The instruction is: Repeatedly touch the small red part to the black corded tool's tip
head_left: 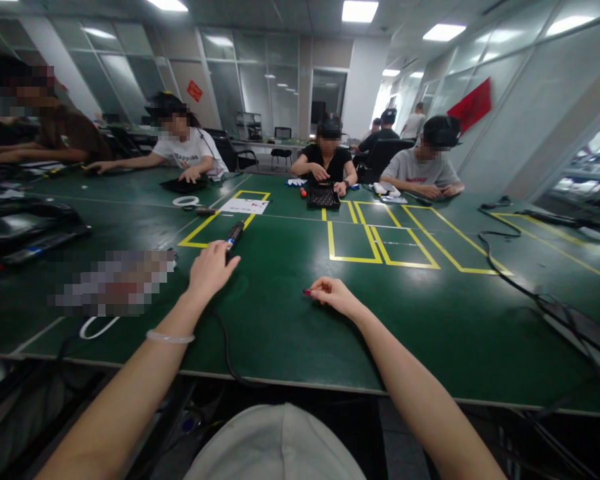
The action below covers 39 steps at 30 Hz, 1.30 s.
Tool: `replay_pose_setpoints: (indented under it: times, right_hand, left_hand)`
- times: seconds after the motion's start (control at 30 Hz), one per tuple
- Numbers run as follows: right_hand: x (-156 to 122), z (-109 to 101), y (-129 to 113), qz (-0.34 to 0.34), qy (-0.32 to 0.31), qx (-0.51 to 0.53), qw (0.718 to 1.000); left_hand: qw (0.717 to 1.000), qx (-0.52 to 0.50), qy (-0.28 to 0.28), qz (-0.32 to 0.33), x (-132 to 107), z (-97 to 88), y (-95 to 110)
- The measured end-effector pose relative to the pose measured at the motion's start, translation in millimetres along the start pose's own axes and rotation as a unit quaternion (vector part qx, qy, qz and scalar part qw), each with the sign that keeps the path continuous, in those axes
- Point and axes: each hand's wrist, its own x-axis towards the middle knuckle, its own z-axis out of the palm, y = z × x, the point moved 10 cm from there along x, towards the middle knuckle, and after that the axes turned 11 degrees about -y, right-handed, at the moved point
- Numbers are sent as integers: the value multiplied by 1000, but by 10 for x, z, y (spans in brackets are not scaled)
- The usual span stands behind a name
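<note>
My left hand (211,271) is over the near end of a slim black cylindrical tool (235,233) with a blue band, and its fingers close around it. The tool's exact kind is unclear; its far end points away from me, near the yellow tape. My right hand (331,297) is low over the green table, thumb and fingertips pinching a small red and dark piece (307,292) too small to identify. A dark cord (226,340) comes out by my left wrist and runs to the table's front edge.
Yellow tape rectangles (355,259) mark the green table (280,333). Left of my arm lies a blurred-out item (117,283); a white sheet (245,206) and a white ring (185,201) are beyond. Opposite, a person handles a black tray (323,197). Cables (510,283) cross the right side.
</note>
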Motion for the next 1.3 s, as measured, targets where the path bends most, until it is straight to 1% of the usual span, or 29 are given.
replay_pose_setpoints:
  times: [0.03, 0.07, 0.1, 0.13, 0.17, 0.2, 0.23, 0.37, 0.43, 0.53, 0.7, 0.83, 0.93, 1.03, 1.1, 1.2, 1.3]
  right_hand:
    - [0, 5, -2, -1, -1, 0, 1000]
    - [1, 8, -4, -1, -2, 0, 1000]
    - [2, 9, -6, -2, -1, 1, 1000]
    - [3, 10, -6, -2, 0, 3, 1000]
    - [5, 9, -7, -3, 2, 5, 1000]
    - [8, 9, -7, -5, 4, 7, 1000]
    - [11, 10, -8, -7, 6, 11, 1000]
    - [30, 25, -12, -16, 9, 24, 1000]
    - [36, 19, -21, -23, 14, 12, 1000]
    - [36, -14, -22, -30, 26, -18, 999]
    - [28, -69, 4, -28, 38, -42, 998]
    - [18, -89, -4, -25, 44, -53, 997]
    - [13, -97, -12, -25, 45, -52, 997]
    - [11, -82, -15, -24, 36, -45, 998]
    - [8, -67, -27, -26, 29, -35, 999]
    - [3, -53, -53, -31, 25, -22, 999]
    - [-1, -45, -69, -35, 24, -21, 999]
  left_hand:
    - [998, 14, -10, -66, 12, 15, -283]
    - [992, 19, -41, -117, 10, 80, -516]
    - [985, 22, -78, -152, -1, 170, -689]
    - [979, 24, -116, -168, -11, 273, -795]
    - [974, 28, -150, -168, -15, 375, -838]
    - [972, 34, -173, -156, -10, 459, -830]
    - [972, 43, -183, -137, 4, 519, -785]
    - [978, 75, -183, -61, 67, 623, -440]
    - [980, 84, -177, -26, 66, 629, -221]
    - [981, 94, -169, 22, -3, 627, 118]
    - [982, 84, -158, 67, -237, 626, 648]
    - [980, 42, -157, 116, -486, 627, 1078]
    - [975, 6, -159, 155, -672, 614, 1354]
    - [968, -19, -158, 196, -827, 579, 1566]
    - [963, -20, -159, 218, -903, 562, 1659]
    - [956, -5, -160, 247, -983, 557, 1745]
    - [951, 10, -157, 266, -1020, 565, 1770]
